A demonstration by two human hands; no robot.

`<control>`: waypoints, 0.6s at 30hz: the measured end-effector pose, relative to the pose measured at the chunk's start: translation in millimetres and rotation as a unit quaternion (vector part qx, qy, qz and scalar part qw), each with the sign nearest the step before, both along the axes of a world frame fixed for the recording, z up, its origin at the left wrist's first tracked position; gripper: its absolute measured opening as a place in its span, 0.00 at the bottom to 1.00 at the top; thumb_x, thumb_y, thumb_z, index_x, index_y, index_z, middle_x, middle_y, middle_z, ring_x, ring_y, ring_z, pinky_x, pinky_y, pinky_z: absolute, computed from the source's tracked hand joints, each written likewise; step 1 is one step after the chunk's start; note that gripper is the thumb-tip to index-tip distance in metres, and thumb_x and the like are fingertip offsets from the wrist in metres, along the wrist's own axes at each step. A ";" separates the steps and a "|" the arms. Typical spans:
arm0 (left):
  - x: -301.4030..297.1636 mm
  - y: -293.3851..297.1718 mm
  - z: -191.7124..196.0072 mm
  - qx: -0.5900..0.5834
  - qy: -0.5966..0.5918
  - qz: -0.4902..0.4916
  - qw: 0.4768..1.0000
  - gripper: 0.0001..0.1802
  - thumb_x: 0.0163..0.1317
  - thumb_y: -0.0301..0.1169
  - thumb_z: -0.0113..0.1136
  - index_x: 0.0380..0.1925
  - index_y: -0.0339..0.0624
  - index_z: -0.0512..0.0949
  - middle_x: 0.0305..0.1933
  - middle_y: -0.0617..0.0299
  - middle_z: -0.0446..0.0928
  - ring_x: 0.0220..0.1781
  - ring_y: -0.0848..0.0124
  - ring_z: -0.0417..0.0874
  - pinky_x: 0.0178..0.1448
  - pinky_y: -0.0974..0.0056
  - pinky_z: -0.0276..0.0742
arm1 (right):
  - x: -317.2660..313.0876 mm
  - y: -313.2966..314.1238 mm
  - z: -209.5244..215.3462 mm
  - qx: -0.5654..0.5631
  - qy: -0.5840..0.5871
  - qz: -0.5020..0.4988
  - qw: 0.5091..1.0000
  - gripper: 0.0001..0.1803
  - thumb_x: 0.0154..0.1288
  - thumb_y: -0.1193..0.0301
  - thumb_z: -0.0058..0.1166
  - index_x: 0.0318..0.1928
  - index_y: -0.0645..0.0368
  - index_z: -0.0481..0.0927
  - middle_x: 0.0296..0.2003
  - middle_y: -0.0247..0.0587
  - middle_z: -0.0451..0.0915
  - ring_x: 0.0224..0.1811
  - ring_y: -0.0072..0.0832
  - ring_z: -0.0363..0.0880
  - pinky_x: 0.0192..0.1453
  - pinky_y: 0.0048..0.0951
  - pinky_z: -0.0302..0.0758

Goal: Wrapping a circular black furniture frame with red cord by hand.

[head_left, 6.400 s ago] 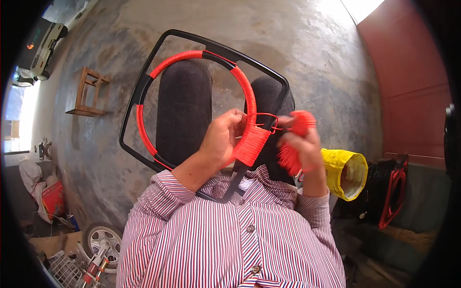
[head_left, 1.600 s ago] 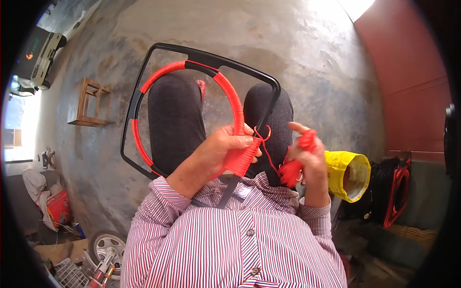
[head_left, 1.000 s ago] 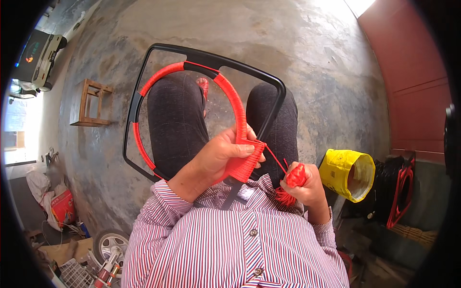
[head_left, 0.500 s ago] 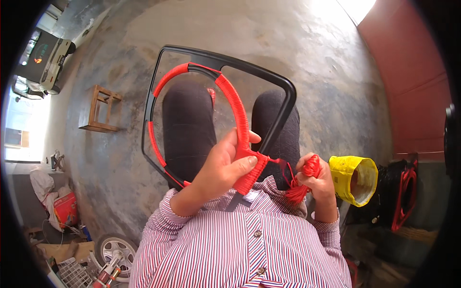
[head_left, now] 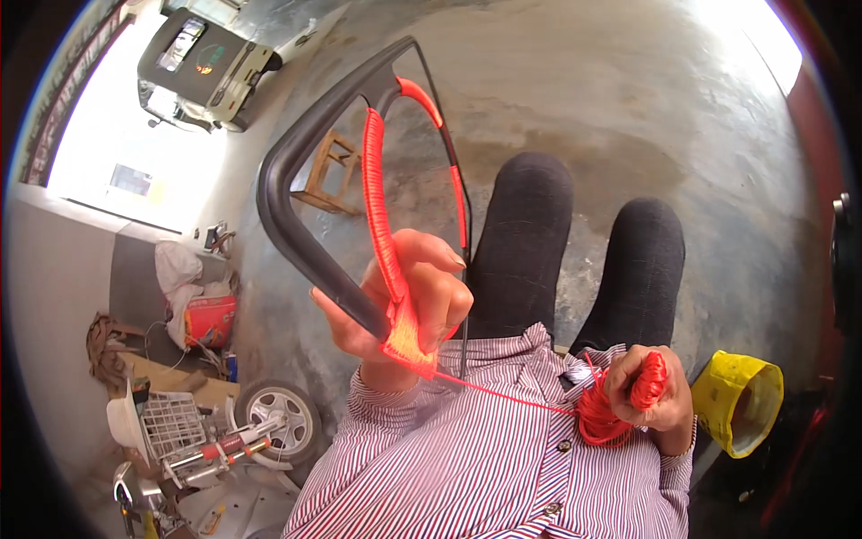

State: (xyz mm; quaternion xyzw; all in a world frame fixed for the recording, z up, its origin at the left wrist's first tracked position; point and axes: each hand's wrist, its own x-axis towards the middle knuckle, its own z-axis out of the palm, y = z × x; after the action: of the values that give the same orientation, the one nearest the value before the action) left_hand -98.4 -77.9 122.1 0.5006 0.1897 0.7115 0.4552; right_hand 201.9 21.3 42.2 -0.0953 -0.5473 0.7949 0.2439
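My left hand (head_left: 440,287) grips a black frame (head_left: 285,220) with a rounded inner hoop, raised and tilted to the left of my knees. Tightly wound red cord (head_left: 375,189) covers stretches of the hoop and its base, where my fingers close round it; part of the base is hidden by them. A single red strand (head_left: 512,400) runs from the base across my striped shirt to a loose hank of red cord (head_left: 600,418). My right hand (head_left: 675,415) is closed around that hank, near my lap on the right.
A yellow container (head_left: 716,395) stands beside my right hand. Past the frame is a small wooden stool (head_left: 334,199). At lower left are a spoked wheel (head_left: 301,422), a wire basket (head_left: 171,422) and a red bag (head_left: 208,322). A vehicle (head_left: 193,76) is parked at far left.
My left hand has turned the frame over and lifted it leftward. My right hand has drawn apart from it, and the strand between them is now stretched straight. The view has shifted left.
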 end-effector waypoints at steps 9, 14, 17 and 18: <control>0.4 0.3 -6.8 0.036 -0.022 -0.063 0.997 0.62 0.53 0.82 0.41 0.52 0.20 0.66 0.09 0.65 0.62 0.08 0.77 0.54 0.13 0.68 0.46 | 3.6 -1.2 -3.8 0.000 0.009 -0.005 1.000 0.16 0.42 0.73 0.72 0.33 0.63 0.80 0.24 0.36 0.80 0.25 0.22 0.77 0.31 0.25 0.72; 1.4 4.8 -5.5 0.015 -0.017 -0.062 0.998 0.59 0.58 0.78 0.39 0.50 0.18 0.67 0.09 0.63 0.64 0.08 0.78 0.54 0.13 0.69 0.48 | 6.1 -1.3 -7.4 -0.031 0.018 -0.028 0.999 0.16 0.43 0.73 0.71 0.33 0.63 0.79 0.24 0.35 0.80 0.25 0.22 0.76 0.33 0.24 0.72; 5.6 19.6 -11.5 0.000 -0.008 -0.058 0.998 0.52 0.65 0.70 0.40 0.49 0.18 0.68 0.11 0.61 0.67 0.08 0.77 0.59 0.14 0.70 0.53 | 7.5 -0.3 -4.4 -0.023 -0.028 -0.059 0.998 0.16 0.44 0.72 0.71 0.32 0.63 0.78 0.25 0.36 0.79 0.26 0.23 0.77 0.34 0.24 0.72; 10.6 25.8 -12.7 -0.015 -0.010 -0.053 0.998 0.47 0.68 0.65 0.41 0.48 0.17 0.69 0.12 0.60 0.69 0.08 0.77 0.62 0.15 0.70 0.55 | 11.2 0.2 -5.2 -0.027 -0.038 -0.070 0.996 0.17 0.44 0.72 0.71 0.32 0.64 0.77 0.25 0.36 0.79 0.27 0.23 0.77 0.35 0.24 0.72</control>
State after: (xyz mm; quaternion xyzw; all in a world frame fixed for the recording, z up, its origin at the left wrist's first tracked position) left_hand -87.7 -52.0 109.4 0.4962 0.1690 0.6884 0.5013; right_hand 213.2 21.5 37.0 -0.1699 -0.5265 0.7862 0.2755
